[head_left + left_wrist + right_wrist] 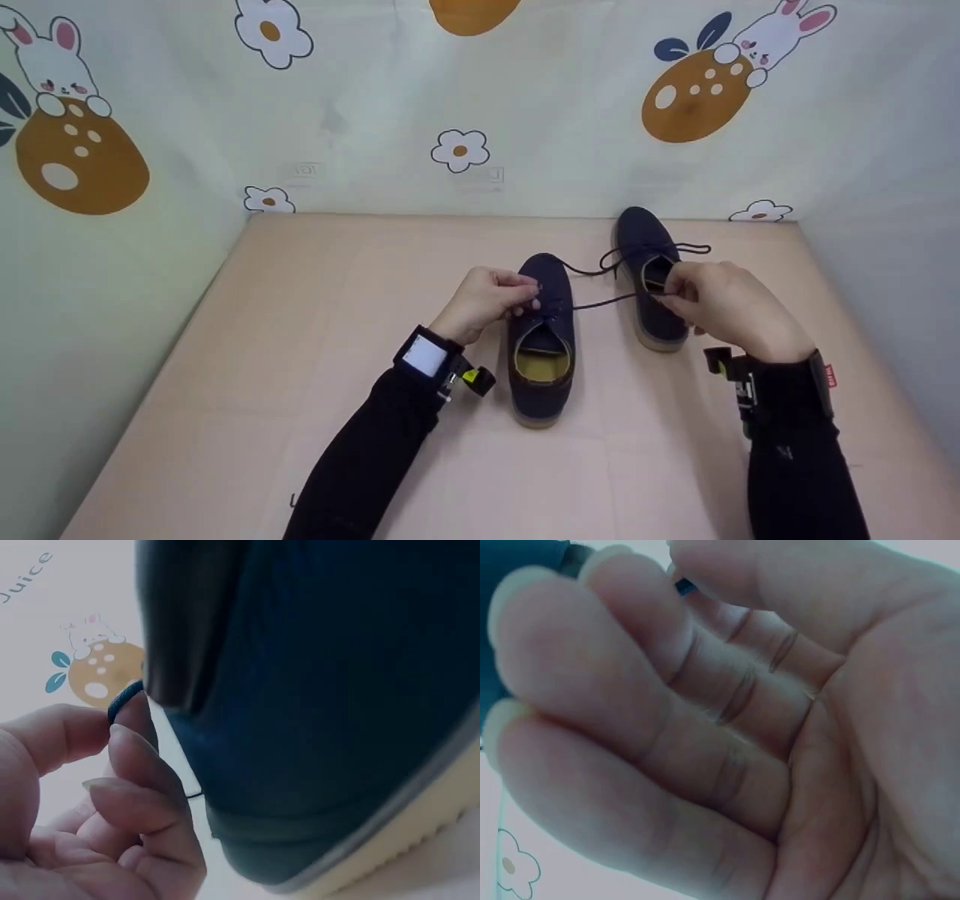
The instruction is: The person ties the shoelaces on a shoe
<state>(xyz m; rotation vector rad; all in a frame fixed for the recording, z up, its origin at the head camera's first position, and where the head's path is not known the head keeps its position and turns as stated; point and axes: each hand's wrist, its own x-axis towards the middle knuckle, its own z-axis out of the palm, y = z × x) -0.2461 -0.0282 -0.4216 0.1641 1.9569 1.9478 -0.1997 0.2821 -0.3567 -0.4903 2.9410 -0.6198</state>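
Crossing gap between shoes [544, 337]: lace [605, 302]

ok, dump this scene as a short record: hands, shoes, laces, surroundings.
left_hand: left hand, beside the nearer shoe, pinching a dark lace
right_hand: right hand, over the farther shoe, pinching a lace stretch that runs to the nearer shoe
shoes: two, dark, upright, apart, toes pointing away from the person
farther_shoe_laces: loops sticking out to either side
same_lace_in_both_hands: cannot tell
surface: pale tabletop
backdrop: pale sheet printed with rabbits and flowers
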